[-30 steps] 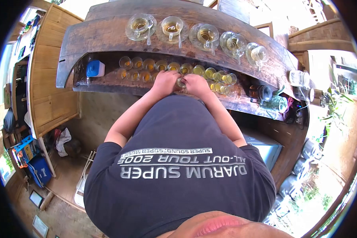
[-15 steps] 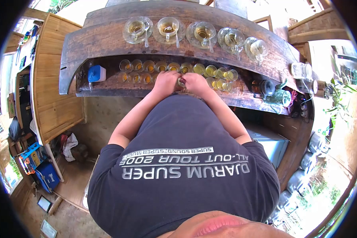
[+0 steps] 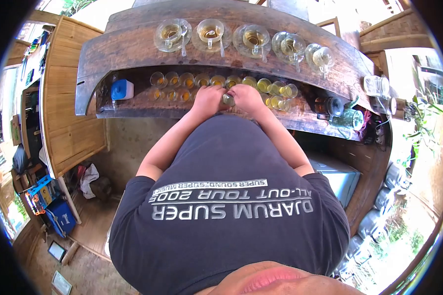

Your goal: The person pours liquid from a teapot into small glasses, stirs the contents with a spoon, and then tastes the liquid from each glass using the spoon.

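My left hand (image 3: 209,100) and my right hand (image 3: 247,99) meet over the lower shelf, fingers bent and drawn together. Between them, under the fingertips, shows part of a small clear glass (image 3: 228,100). A small dark piece (image 3: 230,93) is at the fingertips of my right hand; its kind cannot be made out. Whether my left hand grips the glass or something small is hidden. Around my hands stand two rows of small glasses. Those on the left, such as one glass (image 3: 186,79), hold something orange; those on the right, such as another glass (image 3: 264,85), look yellow-green.
On the raised wooden counter (image 3: 128,51) stand several glass cups on saucers with spoons, including a cup (image 3: 210,32) of brown liquid. A blue-lidded box (image 3: 121,90) sits at the shelf's left end. Jars, including a greenish jar (image 3: 350,119), are at the right end.
Both hands stay close together at the same spot. The dark reddish piece between the fingers has shifted up slightly, and more of the clear glass beneath shows. The whole view has shifted a little.
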Motion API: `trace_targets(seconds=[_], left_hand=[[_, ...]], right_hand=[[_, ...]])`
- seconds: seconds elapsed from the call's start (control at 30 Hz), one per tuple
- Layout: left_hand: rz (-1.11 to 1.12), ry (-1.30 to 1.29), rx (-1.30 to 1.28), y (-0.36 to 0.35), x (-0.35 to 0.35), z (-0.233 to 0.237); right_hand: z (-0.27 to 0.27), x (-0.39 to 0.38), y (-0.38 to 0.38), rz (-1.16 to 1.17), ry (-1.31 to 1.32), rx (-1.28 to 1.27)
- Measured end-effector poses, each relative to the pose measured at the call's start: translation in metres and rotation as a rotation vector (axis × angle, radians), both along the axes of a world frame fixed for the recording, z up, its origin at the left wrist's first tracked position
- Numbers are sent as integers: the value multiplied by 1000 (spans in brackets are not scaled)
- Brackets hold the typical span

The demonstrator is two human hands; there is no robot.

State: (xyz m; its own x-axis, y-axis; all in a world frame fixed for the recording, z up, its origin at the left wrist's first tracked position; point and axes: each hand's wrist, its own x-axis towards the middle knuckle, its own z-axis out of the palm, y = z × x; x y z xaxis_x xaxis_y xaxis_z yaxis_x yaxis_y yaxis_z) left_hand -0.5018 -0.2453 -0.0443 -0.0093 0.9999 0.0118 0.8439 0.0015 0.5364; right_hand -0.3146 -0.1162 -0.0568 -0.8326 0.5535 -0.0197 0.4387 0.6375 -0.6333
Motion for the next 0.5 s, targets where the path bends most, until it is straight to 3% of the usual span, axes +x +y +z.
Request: trace_targets(seconds=[0.1,0.23,0.3,0.43,0.5], left_hand=[[-5,15,18,1,-1,-4],[1,3,46,1,0,-1],[-4,21,38,1,0,-1],[-6,9,35,2,-1,-2],[-2,11,26,1,0,-5]], right_hand=[[-8,2,-3,123,-7,39],[0,3,1,63,-20,27],[-1,1,0,50,130,-8],[-3,2,0,122,52,-20],[2,4,4,33,59,-33]])
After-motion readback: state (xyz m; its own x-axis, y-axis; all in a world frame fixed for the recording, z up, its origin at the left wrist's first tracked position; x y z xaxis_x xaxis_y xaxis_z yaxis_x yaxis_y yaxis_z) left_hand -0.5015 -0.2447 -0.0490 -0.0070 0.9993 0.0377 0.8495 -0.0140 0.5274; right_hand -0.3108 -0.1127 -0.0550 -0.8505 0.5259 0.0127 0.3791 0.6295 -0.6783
